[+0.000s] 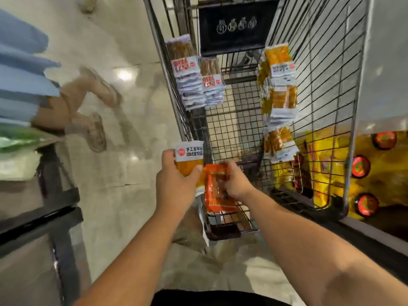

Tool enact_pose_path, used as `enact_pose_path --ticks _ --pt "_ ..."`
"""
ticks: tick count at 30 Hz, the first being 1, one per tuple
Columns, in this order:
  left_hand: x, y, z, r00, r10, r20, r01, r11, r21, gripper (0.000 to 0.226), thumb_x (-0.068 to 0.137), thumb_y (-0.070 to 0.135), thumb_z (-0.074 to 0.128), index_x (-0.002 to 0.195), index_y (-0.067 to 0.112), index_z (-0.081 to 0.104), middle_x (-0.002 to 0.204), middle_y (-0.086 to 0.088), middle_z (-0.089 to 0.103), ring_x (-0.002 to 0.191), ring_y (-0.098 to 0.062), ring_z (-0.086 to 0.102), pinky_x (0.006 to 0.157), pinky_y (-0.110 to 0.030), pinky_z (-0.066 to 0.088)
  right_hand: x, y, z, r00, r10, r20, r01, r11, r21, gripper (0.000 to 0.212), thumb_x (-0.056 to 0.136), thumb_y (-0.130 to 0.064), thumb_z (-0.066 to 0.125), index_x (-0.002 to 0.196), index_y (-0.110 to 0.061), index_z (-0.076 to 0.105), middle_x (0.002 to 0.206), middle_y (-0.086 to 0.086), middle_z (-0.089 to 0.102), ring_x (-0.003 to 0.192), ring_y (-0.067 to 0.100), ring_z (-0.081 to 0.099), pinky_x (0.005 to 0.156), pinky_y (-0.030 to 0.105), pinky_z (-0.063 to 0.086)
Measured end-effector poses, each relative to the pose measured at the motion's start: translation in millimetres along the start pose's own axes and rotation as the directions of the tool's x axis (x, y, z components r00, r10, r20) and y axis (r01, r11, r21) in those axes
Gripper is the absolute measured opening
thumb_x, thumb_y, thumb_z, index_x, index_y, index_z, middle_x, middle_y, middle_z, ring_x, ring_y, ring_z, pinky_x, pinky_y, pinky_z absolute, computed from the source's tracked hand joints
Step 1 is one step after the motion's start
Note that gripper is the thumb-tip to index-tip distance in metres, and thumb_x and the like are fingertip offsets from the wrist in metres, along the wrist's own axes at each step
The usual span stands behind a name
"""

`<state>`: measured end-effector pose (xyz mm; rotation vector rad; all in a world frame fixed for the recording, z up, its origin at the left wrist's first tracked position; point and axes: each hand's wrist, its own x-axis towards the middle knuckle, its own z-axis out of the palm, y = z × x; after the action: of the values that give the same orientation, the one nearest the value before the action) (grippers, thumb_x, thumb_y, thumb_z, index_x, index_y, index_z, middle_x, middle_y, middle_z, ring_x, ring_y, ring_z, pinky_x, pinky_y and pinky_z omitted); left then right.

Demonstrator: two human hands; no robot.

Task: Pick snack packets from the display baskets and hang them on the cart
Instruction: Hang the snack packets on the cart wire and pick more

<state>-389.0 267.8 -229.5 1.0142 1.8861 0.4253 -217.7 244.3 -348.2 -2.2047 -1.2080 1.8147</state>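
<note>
The left hand (176, 184) gripped a yellow packet (189, 161) beside the left wall of the cart (229, 127), the right hand (235, 183) clutched an orange packet (214, 195) over its near edge, and hung packets (280, 93) lined both walls.

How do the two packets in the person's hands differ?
The yellow packet in the left hand has a white printed band on top; the red packet in the right hand shows none. The yellow packet sits higher, gripped round its middle; the red packet hangs lower, gripped on its right side. Both are flat snack packets, not yet hung on the cart.
</note>
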Motion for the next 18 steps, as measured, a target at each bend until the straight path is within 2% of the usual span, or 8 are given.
enact_pose_path --ticks 2,5,8,9,11,13,16,18 --pt "0 1 4 0.999 0.01 -0.039 -0.009 1.0 0.02 0.047 0.09 0.026 0.075 0.13 0.024 0.049 0.1 0.016 0.063 0.082 -0.002 0.061 0.067 -0.012 0.045 5 -5 -2 0.998 -0.042 0.049 0.048 0.99 -0.131 0.061 0.088 -0.007 0.071 0.14 -0.025 0.045 0.132 0.002 0.05 0.12 0.021 0.051 0.108 0.042 0.044" --pt "0 1 7 0.997 0.041 -0.067 -0.039 0.999 0.023 0.052 0.092 0.024 0.074 0.138 0.028 0.051 0.097 0.023 0.063 0.078 0.012 0.059 0.069 -0.009 0.045 18 -5 -6 0.991 -0.114 0.067 0.13 0.935 -0.331 0.066 0.089 -0.016 0.073 0.147 -0.024 0.043 0.143 0.001 0.048 0.133 0.022 0.042 0.115 0.039 0.034" --pt "3 0 9 0.995 0.045 -0.093 -0.046 0.999 -0.006 0.045 0.091 0.019 0.074 0.132 0.026 0.058 0.097 0.027 0.064 0.087 0.015 0.06 0.081 -0.021 0.054 29 -4 -8 0.972 -0.132 0.193 0.201 0.891 -0.408 0.07 0.089 -0.024 0.073 0.151 -0.03 0.042 0.154 0.004 0.039 0.146 0.028 0.029 0.122 0.045 0.026" --pt "4 0 8 0.994 0.047 -0.097 -0.049 0.999 -0.014 0.042 0.09 0.017 0.075 0.129 0.026 0.059 0.097 0.028 0.064 0.087 0.015 0.061 0.081 -0.019 0.054 35 -1 -8 0.959 -0.159 0.234 0.245 0.879 -0.409 0.07 0.09 -0.028 0.071 0.152 -0.032 0.04 0.158 0.006 0.035 0.149 0.03 0.026 0.122 0.048 0.026" --pt "4 0 8 0.994 0.048 -0.096 -0.051 0.998 -0.032 0.038 0.09 0.013 0.075 0.122 0.026 0.06 0.095 0.03 0.063 0.086 0.02 0.061 0.075 -0.007 0.049 43 -4 -12 0.946 -0.135 0.295 0.273 0.822 -0.5 0.08 0.091 -0.029 0.072 0.158 -0.032 0.028 0.162 0.006 0.025 0.15 0.03 0.022 0.123 0.045 0.025" --pt "4 -1 8 0.995 0.042 -0.09 -0.046 0.998 -0.047 0.037 0.09 0.01 0.074 0.117 0.03 0.059 0.093 0.029 0.063 0.085 0.021 0.06 0.071 -0.002 0.045 47 -8 -16 0.945 -0.11 0.308 0.271 0.791 -0.549 0.083 0.089 -0.032 0.074 0.157 -0.032 0.028 0.162 0.006 0.022 0.149 0.03 0.021 0.121 0.044 0.027" --pt "1 -1 10 0.996 0.024 -0.087 -0.029 0.998 -0.062 0.039 0.09 0.009 0.075 0.114 0.034 0.058 0.094 0.027 0.066 0.086 0.016 0.063 0.075 -0.013 0.05 49 -8 -15 0.923 -0.111 0.369 0.318 0.76 -0.567 0.075 0.085 -0.036 0.078 0.15 -0.032 0.042 0.154 0.007 0.03 0.144 0.032 0.028 0.117 0.048 0.033" --pt "-2 -3 12 0.995 0.02 -0.097 -0.027 0.997 -0.073 0.041 0.089 0.009 0.075 0.113 0.036 0.057 0.093 0.028 0.066 0.086 0.016 0.064 0.076 -0.018 0.052 46 -5 -11 0.917 -0.112 0.383 0.328 0.758 -0.564 0.073 0.085 -0.035 0.079 0.148 -0.027 0.044 0.155 0.006 0.03 0.142 0.032 0.03 0.116 0.046 0.034"
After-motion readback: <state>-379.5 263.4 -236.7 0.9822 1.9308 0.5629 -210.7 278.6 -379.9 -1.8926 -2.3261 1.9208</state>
